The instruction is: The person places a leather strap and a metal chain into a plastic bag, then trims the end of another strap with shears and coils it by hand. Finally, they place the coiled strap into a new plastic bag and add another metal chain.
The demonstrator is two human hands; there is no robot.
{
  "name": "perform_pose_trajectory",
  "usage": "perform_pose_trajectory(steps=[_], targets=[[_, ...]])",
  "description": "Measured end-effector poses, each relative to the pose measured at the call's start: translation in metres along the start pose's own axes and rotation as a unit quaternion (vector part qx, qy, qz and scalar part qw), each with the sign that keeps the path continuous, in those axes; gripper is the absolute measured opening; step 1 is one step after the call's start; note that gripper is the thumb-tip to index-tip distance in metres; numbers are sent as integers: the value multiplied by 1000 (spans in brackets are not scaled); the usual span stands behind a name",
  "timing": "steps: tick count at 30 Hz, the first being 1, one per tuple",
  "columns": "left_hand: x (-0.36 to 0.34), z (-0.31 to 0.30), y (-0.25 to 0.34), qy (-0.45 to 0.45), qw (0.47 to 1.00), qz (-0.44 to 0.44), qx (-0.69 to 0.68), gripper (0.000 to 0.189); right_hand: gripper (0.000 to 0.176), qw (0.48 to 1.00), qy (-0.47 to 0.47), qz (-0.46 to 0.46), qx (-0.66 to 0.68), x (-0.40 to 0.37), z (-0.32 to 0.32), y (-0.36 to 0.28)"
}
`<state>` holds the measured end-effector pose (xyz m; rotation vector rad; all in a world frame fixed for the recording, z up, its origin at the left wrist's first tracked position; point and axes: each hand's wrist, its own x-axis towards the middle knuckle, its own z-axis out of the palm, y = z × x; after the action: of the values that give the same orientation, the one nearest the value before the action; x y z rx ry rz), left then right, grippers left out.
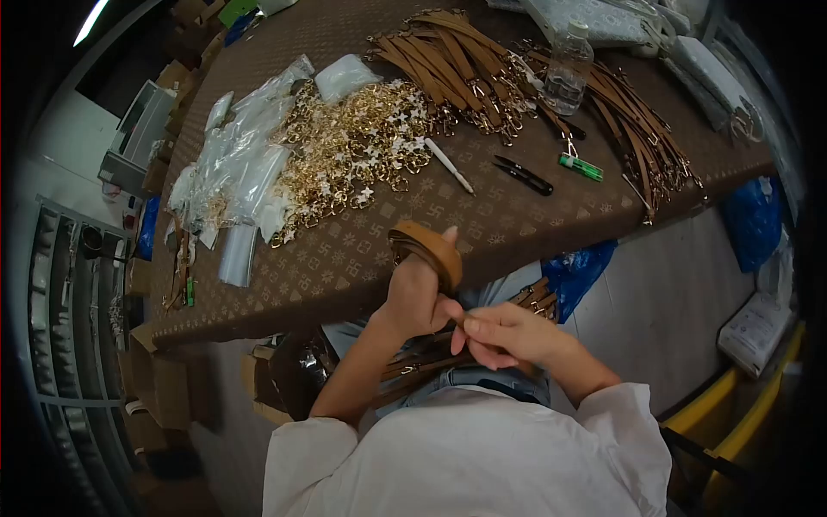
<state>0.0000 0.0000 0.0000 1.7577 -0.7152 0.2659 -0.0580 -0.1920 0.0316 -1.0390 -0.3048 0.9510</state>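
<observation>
A brown leather strap (428,248) is looped over my left hand (415,293), just in front of the table's near edge. The fingers of that hand are wrapped round the strap. Beside it, my right hand (504,333) is closed in a pinch, touching the fingertips of my left hand; what lies between its fingers is too small to make out. More brown straps (413,366) lie across my lap below the hands. On the table a white pen (450,166), a black knife (523,175) and a green-capped item (581,167) lie beyond the hands.
The patterned brown tablecloth (379,231) carries a heap of gold clasps (345,142), clear plastic bags (250,142), piled brown straps (457,65) and a clear bottle (568,71). Blue bags (751,224) hang at the right. Cardboard boxes (159,379) stand at the left.
</observation>
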Motion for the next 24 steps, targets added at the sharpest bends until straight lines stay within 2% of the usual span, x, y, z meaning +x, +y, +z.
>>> perform_pose_trajectory(steps=[1, 2, 3, 4, 6, 7, 8, 9, 10, 11, 12, 13, 14, 15, 16, 18, 19, 20, 22, 24], targets=[[4, -2, 8, -75, 987, 92, 109, 95, 37, 999, 2, 31, 37, -2, -3, -8], [9, -4, 18, -148, 948, 182, 215, 83, 33, 997, -6, 56, 45, -2, -8, -8], [11, 0, 33, -167, 934, 204, 240, 75, 33, 997, -5, 54, 52, -6, -12, -3], [9, -1, 38, -170, 936, 200, 234, 75, 30, 994, 14, 90, -56, -8, -11, -6], [2, -8, 42, -312, 885, 119, 324, 62, 25, 961, 66, 135, -231, -13, -8, -23], [0, -9, 42, -312, 887, 117, 321, 62, 25, 961, 66, 138, -230, -13, -11, -21], [-1, -11, 41, -347, 885, 58, 304, 56, 25, 928, 116, -2, -354, -10, -15, -15], [-2, -12, 39, -380, 880, 1, 287, 50, 25, 858, 161, -143, -466, -8, -20, -12], [-3, -13, 33, -377, 880, 3, 287, 50, 27, 792, 166, -195, -553, -4, -27, -16], [-4, -15, 24, -360, 909, -21, 210, 45, 27, 790, 166, -197, -556, -2, -31, -22], [-1, -16, 23, -341, 930, -46, 132, 40, 28, 745, 155, -169, -626, 1, -34, -29], [0, -20, 26, -339, 930, -45, 134, 40, 29, 695, 142, -140, -691, 4, -35, -32], [3, -24, 33, -343, 917, -198, -52, 38, 29, 694, 141, -142, -692, 8, -35, -30], [6, -26, 38, -326, 851, -337, -237, 37, 27, 751, 156, -219, -604, 14, -35, -23], [5, -26, 37, -321, 856, -332, -234, 37, 27, 793, 166, -293, -507, 23, -35, -18], [-1, -24, 32, -230, 825, -280, -434, 51, 29, 851, 193, -351, -338, 41, -18, 2], [-4, -23, 28, -225, 833, -271, -427, 51, 29, 838, 228, -383, -314, 45, -4, 0], [-6, -20, 23, -192, 796, -279, -502, 54, 29, 835, 217, -392, -319, 51, 4, 1], [-4, -16, 23, -148, 727, -291, -604, 59, 26, 829, 375, -343, -234, 61, 16, 6], [-4, -11, 20, -87, 678, -304, -664, 58, 23, 762, 447, -396, -250, 78, 19, 8]])
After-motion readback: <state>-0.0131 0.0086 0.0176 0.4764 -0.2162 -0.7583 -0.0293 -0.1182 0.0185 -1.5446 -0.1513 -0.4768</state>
